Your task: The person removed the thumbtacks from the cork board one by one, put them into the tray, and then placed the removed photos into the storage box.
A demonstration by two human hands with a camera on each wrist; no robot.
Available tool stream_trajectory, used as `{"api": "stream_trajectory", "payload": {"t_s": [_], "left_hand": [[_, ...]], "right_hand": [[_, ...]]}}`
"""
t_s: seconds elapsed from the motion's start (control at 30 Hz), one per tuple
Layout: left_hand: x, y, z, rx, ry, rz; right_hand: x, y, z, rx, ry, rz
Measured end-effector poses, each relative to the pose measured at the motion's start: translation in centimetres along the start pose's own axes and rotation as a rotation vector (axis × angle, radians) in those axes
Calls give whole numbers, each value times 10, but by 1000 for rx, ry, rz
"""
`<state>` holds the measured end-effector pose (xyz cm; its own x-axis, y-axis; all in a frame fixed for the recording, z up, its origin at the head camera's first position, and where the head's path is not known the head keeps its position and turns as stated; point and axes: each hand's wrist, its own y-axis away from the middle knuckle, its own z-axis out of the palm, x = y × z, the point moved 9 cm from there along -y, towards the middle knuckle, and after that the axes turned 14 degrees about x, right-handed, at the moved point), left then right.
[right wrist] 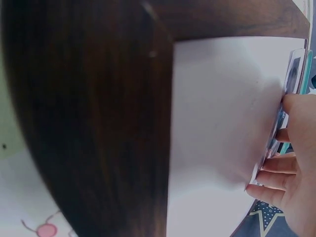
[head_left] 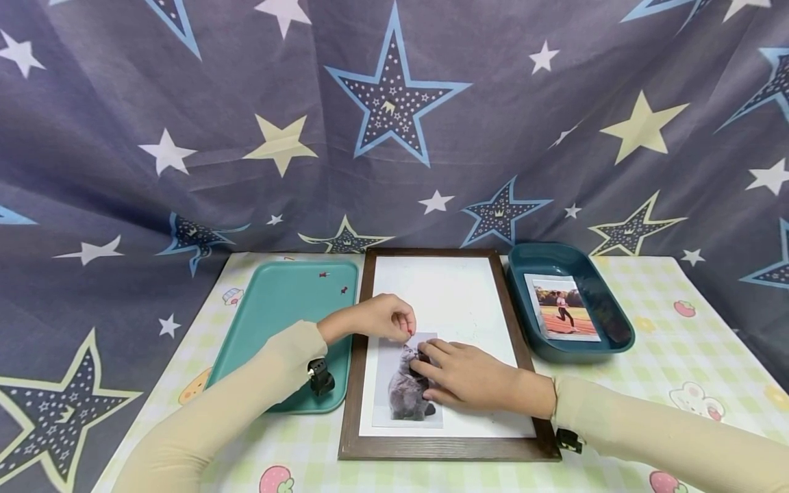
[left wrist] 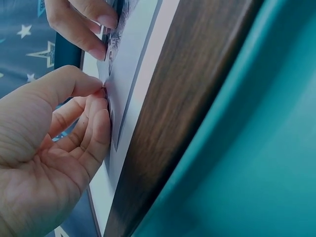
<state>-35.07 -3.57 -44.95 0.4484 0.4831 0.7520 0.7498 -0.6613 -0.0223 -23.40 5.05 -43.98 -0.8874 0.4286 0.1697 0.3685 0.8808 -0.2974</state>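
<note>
A cat photo (head_left: 407, 397) lies on the lower left part of a white board with a dark wooden frame (head_left: 448, 449). Between thumb and fingertips, my left hand (head_left: 383, 318) pinches a red push pin (head_left: 409, 333) at the photo's top edge. In the left wrist view the pin's tip is at the paper, but how deep it sits cannot be told. My right hand (head_left: 471, 375) lies from the right over the photo, its spread fingers pressing on the print. The right wrist view shows those fingers (right wrist: 273, 180) along the photo's edge.
Left of the board stands a green tray (head_left: 280, 301) with two red push pins (head_left: 324, 274) near its top right corner. To the right, a dark teal bin (head_left: 607, 322) holds photos, a runner picture (head_left: 564, 308) uppermost. A starry cloth (head_left: 394, 198) hangs behind the checked tablecloth.
</note>
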Motion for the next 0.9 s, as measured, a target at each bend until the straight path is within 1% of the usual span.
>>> {"api": "stream_trajectory", "payload": {"t_s": [0.17,0.43,0.53,0.7,0.9], "left_hand": [[2,1,-2,1,11,4],[0,2,-2,4,38,-13],[-1,2,-2,14,52,-7],[3,4,-3,31,68,14],[3,6,-3,49,63,18]], "right_hand": [[1,0,0,-13,-3,5],[1,0,1,-23,-1,6],[1,0,0,-23,-1,7],[1,0,0,-19,-2,7],[1,0,1,-17,-5,8]]}}
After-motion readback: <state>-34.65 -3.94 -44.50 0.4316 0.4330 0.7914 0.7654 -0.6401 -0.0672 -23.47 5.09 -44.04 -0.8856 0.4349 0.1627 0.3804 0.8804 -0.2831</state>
